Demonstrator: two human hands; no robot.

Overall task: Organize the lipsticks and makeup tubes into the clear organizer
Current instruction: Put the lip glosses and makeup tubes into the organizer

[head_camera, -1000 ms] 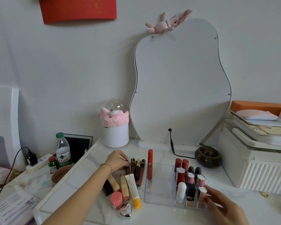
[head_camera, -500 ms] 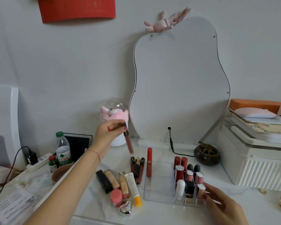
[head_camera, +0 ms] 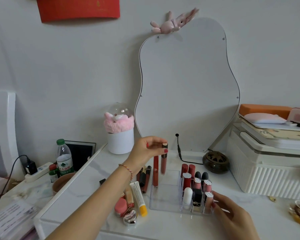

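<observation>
At the near edge of a white vanity table (head_camera: 87,191), a person's right hand (head_camera: 232,217) rests with loosely curled fingers touching the front corner of a clear organizer (head_camera: 164,198), whose small right-hand slots hold upright lipsticks (head_camera: 197,184). Beyond it, the left hand (head_camera: 145,149) pinches a mauve lip gloss tube (head_camera: 163,161) by its cap, upright over the organizer's large left compartment, beside a red tube (head_camera: 155,170) standing at the organizer's left edge. More tubes lie loose just left of the organizer, before a wavy-edged mirror (head_camera: 189,84).

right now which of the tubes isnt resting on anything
The dusty-pink gloss tube, pinched at its cap by the left hand above the clear organizer. The red tube beside it stands on its own.
</observation>
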